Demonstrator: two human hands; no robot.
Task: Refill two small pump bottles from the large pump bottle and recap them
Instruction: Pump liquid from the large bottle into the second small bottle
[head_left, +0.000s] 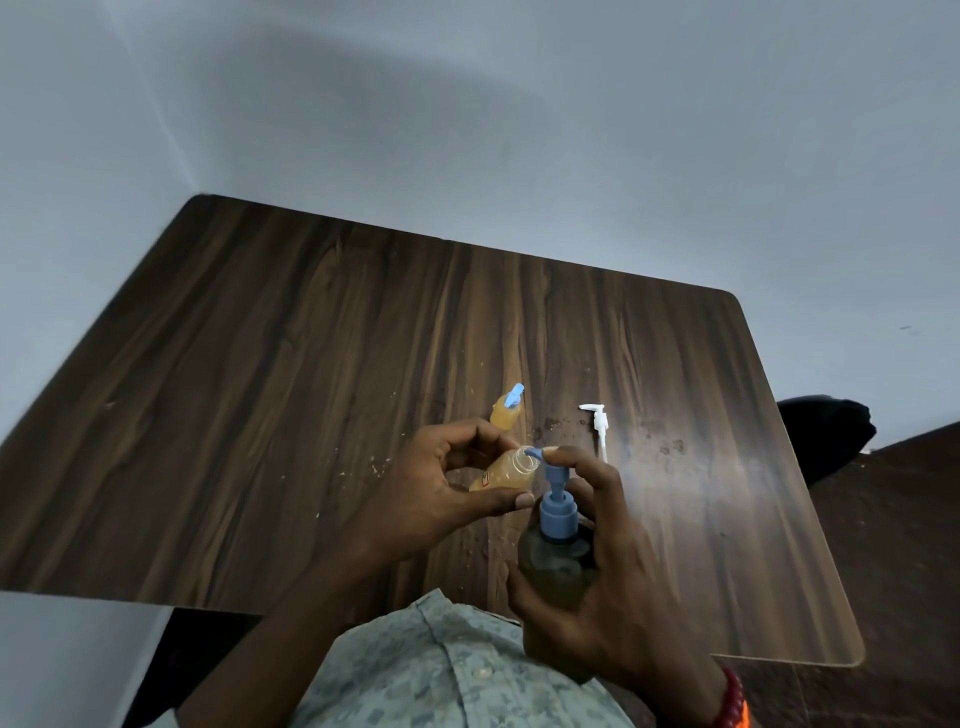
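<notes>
Centrally, just below the middle of the frame, an uncapped small bottle of amber liquid is held tilted in the left hand, pinched between thumb and curled fingers, its open mouth brought up to the blue nozzle of the large pump bottle. The large bottle's dark body is gripped by the right hand, whose forefinger is laid on top of the pump head. Whether liquid is flowing cannot be made out at this sharpness. Slightly higher, a second small bottle with a blue pump is seen on the wooden table. To its right, a loose white pump is lying on the tabletop, apart from both bottles.
</notes>
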